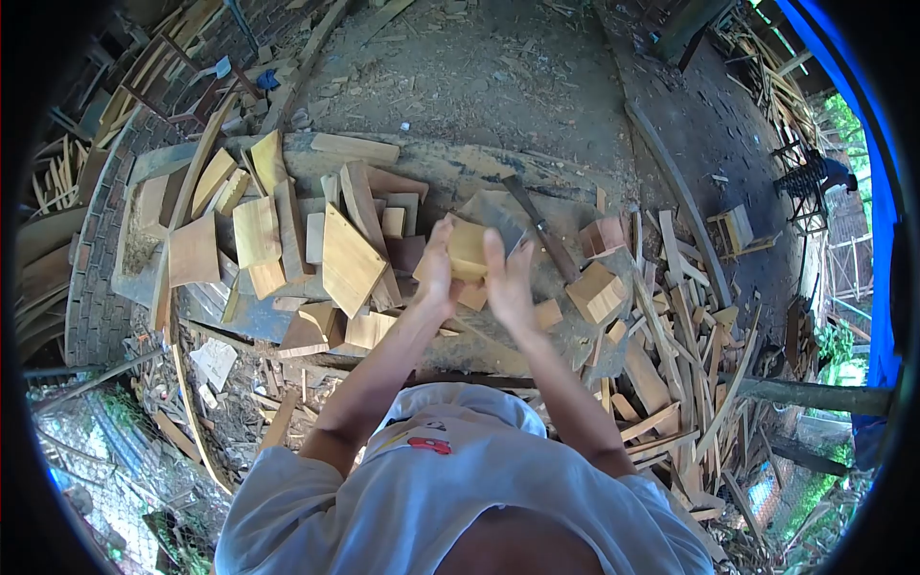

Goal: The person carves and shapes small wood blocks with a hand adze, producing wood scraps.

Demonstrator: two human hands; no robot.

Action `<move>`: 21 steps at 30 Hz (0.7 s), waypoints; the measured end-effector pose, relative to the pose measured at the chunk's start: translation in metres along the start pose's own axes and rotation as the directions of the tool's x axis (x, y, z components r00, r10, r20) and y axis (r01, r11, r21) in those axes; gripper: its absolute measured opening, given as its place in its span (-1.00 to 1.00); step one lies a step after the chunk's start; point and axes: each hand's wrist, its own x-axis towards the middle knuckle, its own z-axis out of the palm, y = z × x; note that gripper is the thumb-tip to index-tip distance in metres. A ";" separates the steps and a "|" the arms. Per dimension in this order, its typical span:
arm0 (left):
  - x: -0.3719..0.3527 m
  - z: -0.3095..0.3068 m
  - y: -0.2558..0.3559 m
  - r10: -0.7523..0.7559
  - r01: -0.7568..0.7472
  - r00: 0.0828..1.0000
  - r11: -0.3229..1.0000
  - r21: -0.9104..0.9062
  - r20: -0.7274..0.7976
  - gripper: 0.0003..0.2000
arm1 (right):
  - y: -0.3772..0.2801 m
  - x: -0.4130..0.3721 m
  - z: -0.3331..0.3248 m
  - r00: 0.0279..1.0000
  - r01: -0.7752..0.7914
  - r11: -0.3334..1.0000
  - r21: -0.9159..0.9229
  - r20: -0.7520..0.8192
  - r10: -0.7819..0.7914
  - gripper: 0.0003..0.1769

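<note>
A squarish pale-yellow wooden block (469,249) is in front of me, above the workbench. My left hand (436,270) grips its left side. On the block's right side, the thumb of my right hand (510,283) lies against or very close to the edge. The other fingers of that hand stretch forward, apart from the thumb, with bench surface showing between them. Small wooden offcuts (471,295) lie just below the block. Beyond my right hand is a long dark tool (543,235), resembling a machete, lying diagonally.
Cut boards (353,259) and blocks are heaped on the bench's left half. A larger block (596,293) sits at right. Scrap strips (671,335) pile up beyond the bench's right end. A small wooden stool-like piece (736,230) stands on the ground farther right.
</note>
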 end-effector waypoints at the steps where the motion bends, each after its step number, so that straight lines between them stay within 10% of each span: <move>1: 0.008 -0.007 0.005 0.002 -0.002 0.999 1.000 -0.011 0.038 -0.66 | -0.002 -0.013 0.006 0.994 0.108 0.994 -0.002 0.000 -0.108 -0.45; 5: -0.005 -0.007 0.005 0.034 -0.040 0.998 0.989 0.140 0.044 -0.65 | 0.008 0.015 -0.001 0.997 -0.066 0.994 0.085 0.041 0.063 -0.36; 8: -0.007 -0.003 0.000 -0.045 0.044 0.988 0.999 0.014 0.147 -0.61 | 0.030 0.041 -0.007 0.959 -0.282 0.916 0.286 0.054 0.278 -0.33; 10: -0.009 -0.010 0.007 -0.158 0.233 0.854 0.968 -0.094 0.497 -0.57 | 0.027 0.041 -0.019 0.937 -0.343 0.841 0.418 0.090 0.337 -0.32; 12: -0.008 -0.020 0.008 -0.129 0.310 0.838 0.912 -0.268 0.529 -0.56 | 0.022 0.036 -0.033 0.877 -0.464 0.597 0.654 0.244 0.414 -0.32; 14: -0.006 -0.025 0.009 -0.208 0.413 0.800 0.871 -0.266 0.562 -0.58 | 0.020 0.032 -0.034 0.892 -0.441 0.653 0.616 0.220 0.395 -0.30; 21: -0.001 -0.010 -0.003 -0.050 0.050 0.977 0.999 0.005 0.205 -0.55 | 0.006 0.013 -0.034 0.940 -0.341 0.825 0.451 0.144 0.310 -0.24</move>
